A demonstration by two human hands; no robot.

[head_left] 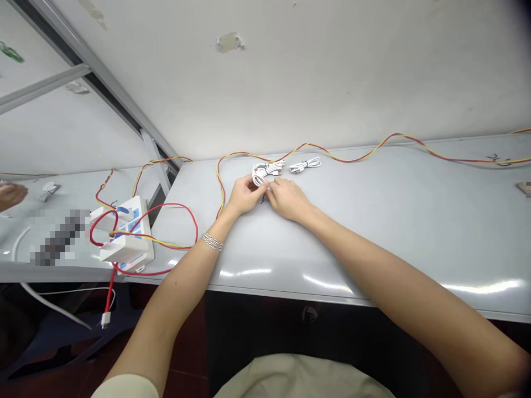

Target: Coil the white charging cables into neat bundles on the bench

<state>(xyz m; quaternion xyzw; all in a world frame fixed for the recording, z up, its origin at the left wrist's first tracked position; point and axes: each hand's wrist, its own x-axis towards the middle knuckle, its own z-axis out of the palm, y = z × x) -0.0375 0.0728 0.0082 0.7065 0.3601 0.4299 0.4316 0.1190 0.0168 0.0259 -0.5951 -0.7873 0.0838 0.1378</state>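
My left hand (245, 194) is closed round a coiled white cable (259, 178) above the grey tabletop. Against its near side, my right hand (288, 198) has its fingers pinched at the coil; what lies between the fingertips is hidden. A short black tie (263, 199) pokes out below the fingers. Just behind the held coil are more bundled white cables (274, 167), partly covered by it. Another white cable bundle (306, 165), bound with a black tie, lies to the right of these.
Red and yellow twisted wires (365, 159) run along the back wall. At left, a white power strip (146, 235) carries plugs and a looping red cable (194, 221). Beyond the metal frame (120, 105), another person's hand (12, 196) shows near a cable bundle (48, 190).
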